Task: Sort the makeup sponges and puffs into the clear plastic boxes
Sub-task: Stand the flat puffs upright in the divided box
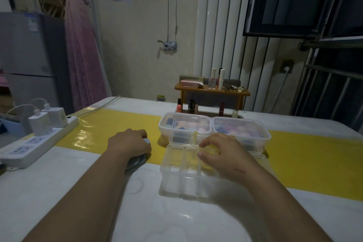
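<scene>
Head view gives us a white bench crossed by a glossy yellow strip (110, 127). A small clear plastic divided box (176, 165) sits at the middle of it, straddling the strip's near border. Its hinged lid (182, 133) stands raised on the far side.

Just behind it, toward the far edge, are two larger clear lidded tubs (167, 124) side by side, with coloured sponges dimly visible inside.

The left hand (129, 143) rests just left of the box. Its fingers curl around a small pale blue rounded puff (146, 141), and a soft grey piece (137, 161) lies under the palm.

The right hand (225, 155) hangs over the box's right compartments with its fingers bent. We see nothing between them, and we cannot tell whether they grip a wall of the box.

We judge the light box the main risk. A press on one wall could tip it or slide it on the slick strip, and a knock could drop the upright lid shut. A loose hold could also land the puff in the wrong compartment.

The box's long axis runs parallel to the near edge, and its mouth faces up. The puff is mostly hidden, so we cannot tell its axis.
</scene>
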